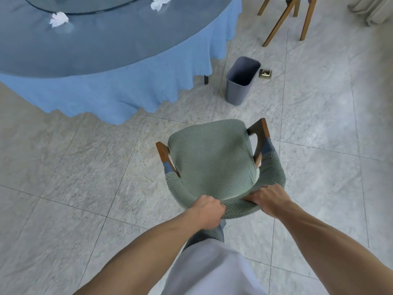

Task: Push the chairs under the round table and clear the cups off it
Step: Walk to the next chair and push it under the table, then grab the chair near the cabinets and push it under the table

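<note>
Both hands are gripping the curved backrest of the chair (212, 162). The left hand (209, 212) is curling its fingers tightly over the top edge of the backrest, with the knuckles up; the fingertips are hidden behind the fabric. The right hand (269, 200) is lying flatter on the same edge, the thumb pointing along the inside and the other fingers wrapping over the outer side, where I cannot see them. The chair is standing on the floor (85, 177), well apart from the counter (106, 50), with its green seat facing it. Its legs are hidden under the seat; only the brown wooden arm supports are showing on both sides.

The counter is round, is wearing a blue cloth (127, 92) that is hanging down to the floor, and is cut off by the top and left edges. On it two crumpled white napkins (58, 19) are lying beside a glass turntable, which is only partly in view. No cups are showing on the visible part.

A grey bin (240, 81) is standing near the cloth's edge, with a small square object (265, 73) just beside it, too small to identify. A second chair (287, 18) at the top is showing only its wooden legs.
</note>
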Action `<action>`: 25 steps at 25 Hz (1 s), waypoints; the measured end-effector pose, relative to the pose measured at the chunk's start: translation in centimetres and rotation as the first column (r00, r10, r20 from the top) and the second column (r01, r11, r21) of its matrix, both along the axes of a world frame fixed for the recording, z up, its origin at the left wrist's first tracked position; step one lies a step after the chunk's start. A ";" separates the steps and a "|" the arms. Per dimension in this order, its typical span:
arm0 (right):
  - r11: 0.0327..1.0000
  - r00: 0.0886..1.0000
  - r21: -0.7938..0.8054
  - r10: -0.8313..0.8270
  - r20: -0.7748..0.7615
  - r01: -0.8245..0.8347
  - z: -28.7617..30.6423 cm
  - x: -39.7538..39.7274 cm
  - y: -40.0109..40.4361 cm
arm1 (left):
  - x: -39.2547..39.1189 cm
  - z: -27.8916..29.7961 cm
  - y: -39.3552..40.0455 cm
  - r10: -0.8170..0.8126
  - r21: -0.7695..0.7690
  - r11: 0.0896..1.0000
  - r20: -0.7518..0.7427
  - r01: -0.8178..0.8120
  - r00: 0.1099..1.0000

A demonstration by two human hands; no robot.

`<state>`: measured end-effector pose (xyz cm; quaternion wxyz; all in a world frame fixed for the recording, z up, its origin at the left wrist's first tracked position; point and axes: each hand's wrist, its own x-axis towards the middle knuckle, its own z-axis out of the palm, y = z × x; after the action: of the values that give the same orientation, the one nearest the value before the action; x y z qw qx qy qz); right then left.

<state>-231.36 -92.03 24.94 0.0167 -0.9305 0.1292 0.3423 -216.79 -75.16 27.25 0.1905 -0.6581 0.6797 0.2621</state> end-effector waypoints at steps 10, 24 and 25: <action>0.997 0.996 -0.068 -0.035 -0.079 0.030 2.0 5.4 -14.2 | 1.9 -1.7 -15.3 -0.072 0.085 0.994 -0.022 0.074 0.997; 0.958 0.997 0.278 -0.082 0.015 0.075 4.9 3.3 -29.6 | 0.5 3.4 -29.9 0.412 0.533 0.749 0.090 -0.393 0.907; 0.955 0.990 0.268 -0.137 0.014 0.128 5.3 1.3 -32.2 | -0.8 4.0 -32.1 0.422 0.504 0.762 0.089 -0.407 0.902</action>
<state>-230.05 -124.21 30.25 0.1666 -0.9144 0.1439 0.3397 -217.58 -107.24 31.28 0.2851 -0.7134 0.4260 0.4778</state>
